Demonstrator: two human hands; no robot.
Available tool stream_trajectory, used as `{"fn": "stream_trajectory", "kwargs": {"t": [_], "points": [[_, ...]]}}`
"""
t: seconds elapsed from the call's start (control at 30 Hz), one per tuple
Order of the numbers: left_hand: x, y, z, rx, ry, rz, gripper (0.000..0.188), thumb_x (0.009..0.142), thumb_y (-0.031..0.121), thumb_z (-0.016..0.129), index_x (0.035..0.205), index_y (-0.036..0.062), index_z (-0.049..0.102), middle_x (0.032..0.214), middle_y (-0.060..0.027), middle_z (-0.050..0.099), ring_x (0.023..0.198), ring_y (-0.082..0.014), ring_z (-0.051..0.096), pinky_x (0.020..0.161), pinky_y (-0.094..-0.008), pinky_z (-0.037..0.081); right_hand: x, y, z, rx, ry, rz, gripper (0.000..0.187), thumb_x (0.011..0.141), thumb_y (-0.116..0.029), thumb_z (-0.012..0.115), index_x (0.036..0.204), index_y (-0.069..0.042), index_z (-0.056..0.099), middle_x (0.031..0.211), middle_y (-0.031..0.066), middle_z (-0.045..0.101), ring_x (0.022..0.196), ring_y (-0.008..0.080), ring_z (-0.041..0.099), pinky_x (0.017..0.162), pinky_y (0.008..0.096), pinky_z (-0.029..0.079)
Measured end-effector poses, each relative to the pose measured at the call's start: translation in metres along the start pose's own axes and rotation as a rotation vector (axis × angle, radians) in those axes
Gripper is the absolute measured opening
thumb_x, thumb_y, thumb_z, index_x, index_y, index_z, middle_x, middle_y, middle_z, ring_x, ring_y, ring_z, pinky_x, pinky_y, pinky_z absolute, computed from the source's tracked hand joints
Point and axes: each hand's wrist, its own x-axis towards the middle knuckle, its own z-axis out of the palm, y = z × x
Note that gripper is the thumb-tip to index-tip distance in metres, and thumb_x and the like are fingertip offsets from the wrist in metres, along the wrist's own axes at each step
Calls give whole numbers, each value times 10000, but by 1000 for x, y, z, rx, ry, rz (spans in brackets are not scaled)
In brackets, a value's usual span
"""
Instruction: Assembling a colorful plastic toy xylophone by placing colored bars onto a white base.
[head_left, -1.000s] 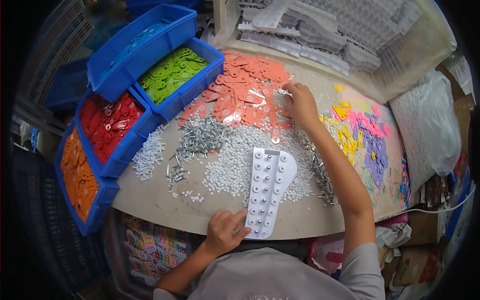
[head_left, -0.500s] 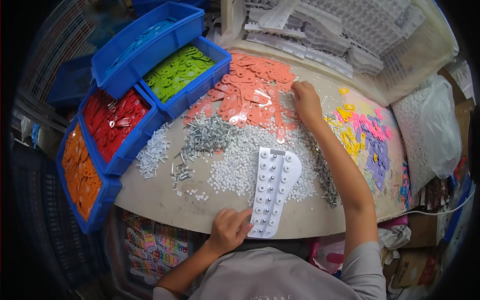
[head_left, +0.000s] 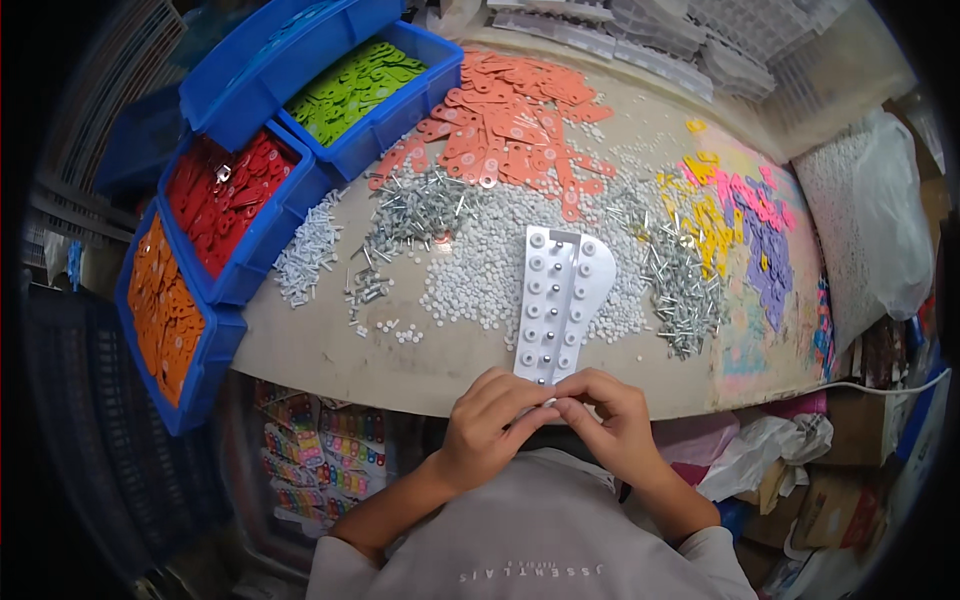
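Observation:
A white plastic jig [head_left: 551, 300] lies near the table's front edge, with two rows of round pegs and a middle row of small metal studs. Its near end is covered by my hands. My left hand [head_left: 490, 425] has thumb and fingers pressed together there. My right hand [head_left: 608, 420] meets it from the other side, fingertips pinched and touching or nearly touching the left ones. A bit of white shows between the fingertips, too small to tell apart from the jig. Small white round caps [head_left: 470, 275] are heaped around the jig's far end.
Coral plastic strips [head_left: 515, 120] are piled behind the caps. Metal rivets lie left [head_left: 420, 210] and right [head_left: 685, 290]; white pins [head_left: 308, 250] lie farther left. Blue bins [head_left: 265, 270] line the left side. Yellow, pink and purple pieces [head_left: 768, 270] and a clear bag [head_left: 870, 230] are right.
My right hand has come back from the far coral pile to the jig's near end. My left hand has moved from the jig's left side to meet it. The view has shifted.

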Motion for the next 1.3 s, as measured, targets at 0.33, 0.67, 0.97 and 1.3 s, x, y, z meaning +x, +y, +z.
{"fn": "stream_trajectory", "kwargs": {"t": [0.33,0.67,0.97,1.3], "points": [[-29,-12,-21,29,-45,-244,155,778,-50,777,914,20,751,839,-59,671,803,-179,601,658,-289,487,-19,24,6,-196,183,-96,101,871,30,685,966,1,672,908,86,654,801,185,601,727,300,487],[-31,-20,-2,30,-32,-352,123,808,-22,763,914,1,706,828,-69,633,801,-196,613,702,-309,499,-15,42,24,-398,190,-201,122,838,46,689,933,-10,638,900,132,624,863,303,604,727,360,485],[-30,-21,-1,485,-70,174,244,732,2,794,963,42,727,868,-62,622,770,-278,597,669,-373,475,-16,60,31,-512,299,-416,193,787,60,731,939,-11,637,903,125,611,840,314,597,699,390,491],[-25,-37,-3,70,-88,-88,169,752,34,794,913,56,750,874,-46,617,801,-246,585,687,-362,479,-12,57,25,-696,277,-553,264,718,19,764,965,-27,683,930,95,594,825,300,593,684,384,493]]}}
